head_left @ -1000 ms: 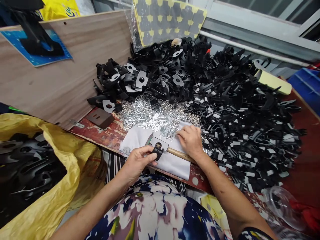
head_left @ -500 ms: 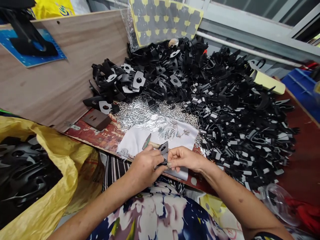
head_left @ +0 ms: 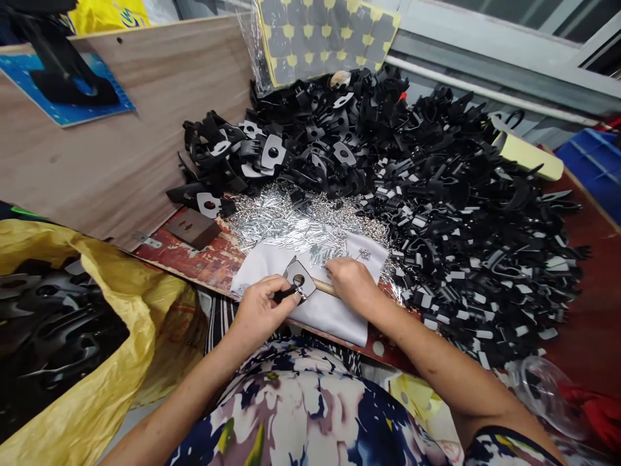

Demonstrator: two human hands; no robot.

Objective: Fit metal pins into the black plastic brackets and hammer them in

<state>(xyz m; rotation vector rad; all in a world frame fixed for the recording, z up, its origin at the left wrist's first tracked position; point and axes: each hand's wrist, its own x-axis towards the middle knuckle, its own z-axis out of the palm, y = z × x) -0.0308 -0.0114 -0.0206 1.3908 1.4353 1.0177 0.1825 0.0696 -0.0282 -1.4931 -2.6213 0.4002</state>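
My left hand [head_left: 262,307] pinches a black hair claw clip piece [head_left: 306,285], its flat grey face with a round hole turned up. A small shiny metal bit shows by my thumb. My right hand [head_left: 352,283] is closed, fingertips down at the thin metal pins [head_left: 324,255] on the pale grey cloth [head_left: 334,318]; what those fingers hold, if anything, is hidden. A wooden handle [head_left: 326,287] lies on the cloth between my hands, its other end hidden behind the clip piece. Tiny springs [head_left: 365,254] lie right of the pins.
A big heap of black clip parts [head_left: 436,194] covers the back and right of the red table [head_left: 563,323]. Loose pins [head_left: 272,217] pile before it. Left are a brown block [head_left: 193,231], a wooden board [head_left: 145,84] and a yellow sack [head_left: 140,317] with black clips.
My hands were together at the clip piece and have separated. The left moved left, turning the piece's flat face up; the right went forward to the pins.
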